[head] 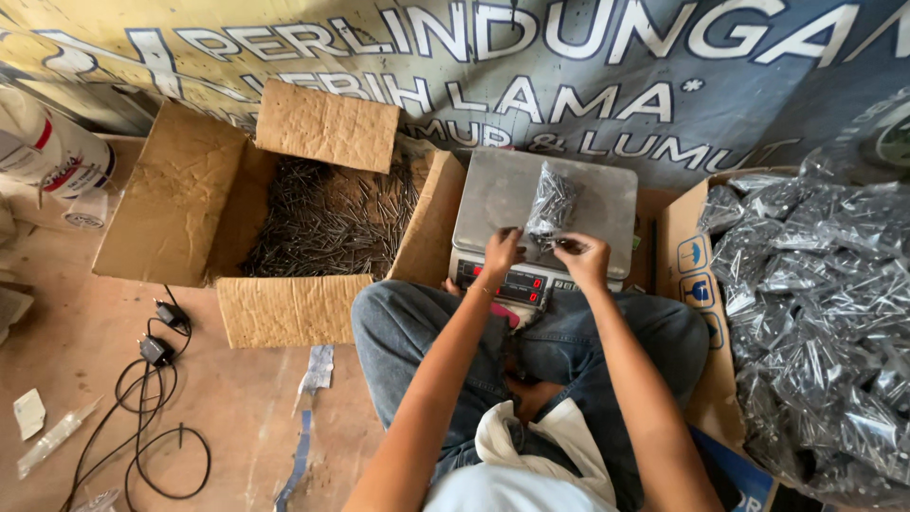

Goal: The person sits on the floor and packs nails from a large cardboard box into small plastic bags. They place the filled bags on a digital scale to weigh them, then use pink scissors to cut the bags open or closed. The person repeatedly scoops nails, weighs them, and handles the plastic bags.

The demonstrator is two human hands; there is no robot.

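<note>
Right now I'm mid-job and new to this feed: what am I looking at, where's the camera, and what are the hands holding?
The one picture comes from a camera on the person's head, looking down at their lap as they sit on the floor. The left hand and right hand rest on a scale, at a clear bag of nails on its pan; the right pinches a few nails. An open box of loose nails sits on the left, and filled bags are piled on the right.
</note>
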